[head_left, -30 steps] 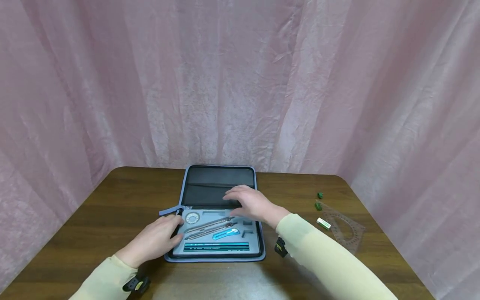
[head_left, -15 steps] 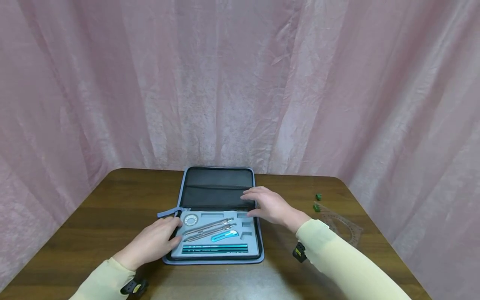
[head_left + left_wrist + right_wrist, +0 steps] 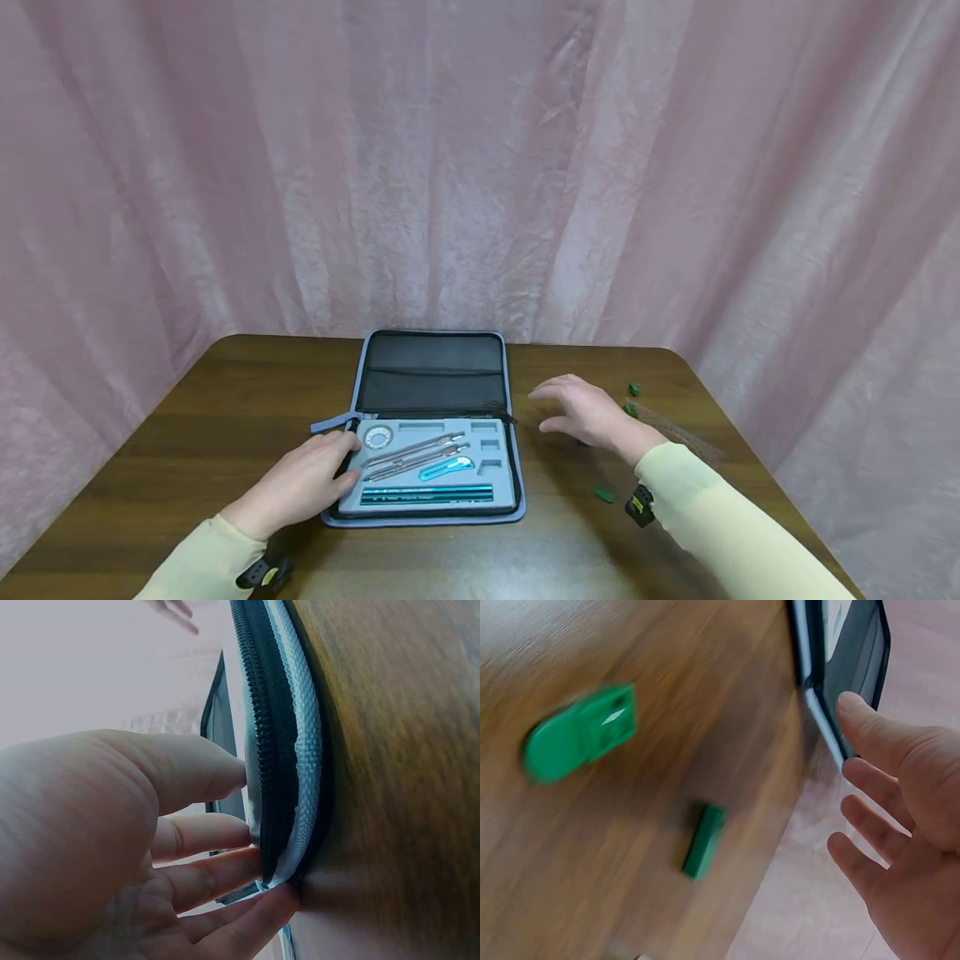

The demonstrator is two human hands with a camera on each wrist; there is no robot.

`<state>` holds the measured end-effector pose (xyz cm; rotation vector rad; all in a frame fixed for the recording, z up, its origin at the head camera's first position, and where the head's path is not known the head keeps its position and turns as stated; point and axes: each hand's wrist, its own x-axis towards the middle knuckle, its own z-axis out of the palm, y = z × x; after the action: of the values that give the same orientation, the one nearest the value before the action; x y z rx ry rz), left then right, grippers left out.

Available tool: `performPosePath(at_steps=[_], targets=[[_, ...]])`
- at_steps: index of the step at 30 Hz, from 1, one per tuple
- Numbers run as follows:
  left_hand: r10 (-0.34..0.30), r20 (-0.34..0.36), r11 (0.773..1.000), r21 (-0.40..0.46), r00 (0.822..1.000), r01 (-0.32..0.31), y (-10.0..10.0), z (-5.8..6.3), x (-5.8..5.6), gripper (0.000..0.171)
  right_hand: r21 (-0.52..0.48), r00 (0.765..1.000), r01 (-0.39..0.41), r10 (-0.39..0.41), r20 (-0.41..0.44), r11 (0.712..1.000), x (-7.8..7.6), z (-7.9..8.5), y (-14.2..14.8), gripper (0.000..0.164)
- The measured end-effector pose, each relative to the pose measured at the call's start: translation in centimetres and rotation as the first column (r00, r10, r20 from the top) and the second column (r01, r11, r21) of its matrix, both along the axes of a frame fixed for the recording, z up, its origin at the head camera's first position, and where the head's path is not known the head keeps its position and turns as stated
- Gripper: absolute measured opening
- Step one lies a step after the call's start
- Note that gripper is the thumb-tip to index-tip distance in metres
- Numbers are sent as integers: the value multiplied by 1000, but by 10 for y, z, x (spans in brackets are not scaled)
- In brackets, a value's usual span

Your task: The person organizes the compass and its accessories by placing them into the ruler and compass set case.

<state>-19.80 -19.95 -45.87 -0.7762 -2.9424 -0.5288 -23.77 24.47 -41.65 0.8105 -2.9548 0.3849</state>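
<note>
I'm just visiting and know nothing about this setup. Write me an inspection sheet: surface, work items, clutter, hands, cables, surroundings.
Surface: brown wood-grain table.
Work items: open case; its grey tray holds pencils, a blue cutter and metal drawing tools.
Clutter: small green pieces and a transparent plastic piece, partly hidden, to the case's right.
Hands: left hand touches the case's left edge; right hand, to its right, holds nothing.
Cables: nothing seen.
Surroundings: pink curtain behind the table.

The case (image 3: 423, 522) has its lid (image 3: 435, 392) behind its tray (image 3: 503, 493), which holds pencils (image 3: 427, 495) in front, a knife (image 3: 446, 468) and compasses (image 3: 415, 461) behind them, a ring (image 3: 367, 437) at back left. The left hand (image 3: 296, 483) is at the case's left edge, the right hand (image 3: 588, 414) to its right
</note>
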Motion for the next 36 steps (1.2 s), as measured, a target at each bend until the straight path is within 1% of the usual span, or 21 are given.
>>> performPosePath(at_steps=[6, 8, 11, 16, 20, 24, 29, 36], targets=[[1, -6, 1000, -4, 1000, -1, -1, -2, 0, 27, 37, 999, 27, -28, 32, 999, 9, -3, 22, 44], [10, -5, 1000, -9, 1000, -10, -2, 0, -1, 27, 57, 999, 28, -30, 36, 998, 10, -5, 28, 44], [10, -7, 1000, -20, 1000, -11, -2, 1, -2, 27, 74, 996, 48, -53, 65, 996, 11, -7, 36, 43], [15, -7, 1000, -19, 1000, -15, -1, 1, -3, 27, 97, 991, 86, -95, 95, 992, 13, -11, 47, 42], [14, 3, 1000, -21, 1000, -14, 0, 0, -3, 28, 117, 991, 91, -101, 91, 989, 14, -14, 54, 39], [17, 17, 1000, -25, 1000, -16, 0, 1, -4, 29, 109, 992, 92, -100, 76, 990, 16, -18, 59, 36], [17, 21, 1000, -25, 1000, -17, 0, 2, -4, 29, 82, 995, 85, -89, 55, 993, 16, -20, 60, 29], [19, 24, 1000, -23, 1000, -19, 1, 1, -4, 29, 99, 993, 101, -107, 57, 990, 15, -20, 60, 19]])
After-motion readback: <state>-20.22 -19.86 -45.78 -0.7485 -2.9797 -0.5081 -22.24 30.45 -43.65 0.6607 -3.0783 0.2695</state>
